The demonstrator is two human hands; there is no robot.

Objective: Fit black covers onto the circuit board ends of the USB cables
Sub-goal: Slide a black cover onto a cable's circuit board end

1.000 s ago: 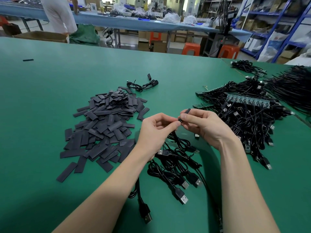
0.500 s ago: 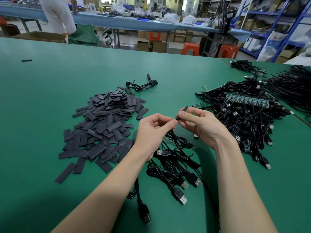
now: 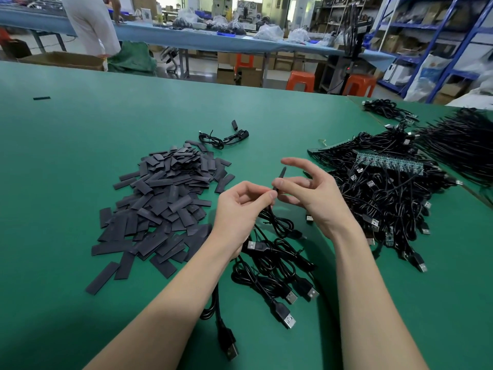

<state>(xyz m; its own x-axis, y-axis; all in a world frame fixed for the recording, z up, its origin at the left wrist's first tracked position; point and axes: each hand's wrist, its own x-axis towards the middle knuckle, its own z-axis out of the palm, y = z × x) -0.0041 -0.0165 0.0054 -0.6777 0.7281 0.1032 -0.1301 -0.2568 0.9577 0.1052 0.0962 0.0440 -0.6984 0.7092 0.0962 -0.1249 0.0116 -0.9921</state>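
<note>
Now the right hand [image 3: 314, 193] has loosened: half a second ago its fingers were bunched over the black cover [image 3: 279, 180], and they have since fanned out, the index finger lifting clear and stretching toward the far side of the green table [image 3: 80, 145]. Only the thumb and what looks like the middle finger pinch the cover's lower part, so more of the cover shows than before. The left hand [image 3: 240, 206] has hardly moved; its thumb and forefinger pinch the cable [image 3: 269, 214] just below the cover, touching the right thumb tip.

My reading is that the cover is already slid over the board end and the right hand is easing off after the push, or shifting for a last one. No bare board shows, though the fingers hide the join, so I cannot tell how far it is seated.

The cover is held above the table, between the two hands, over the small bunch of cables lying nearest the person. Its long axis runs up and away, tilted slightly right, free end pointing toward the far edge, cable end down into the left fingers. The cable drops from there into the bunch.

To the left lies the heap of loose covers [image 3: 160, 204]; to the right, the tangle of waiting cables [image 3: 386, 198].
</note>
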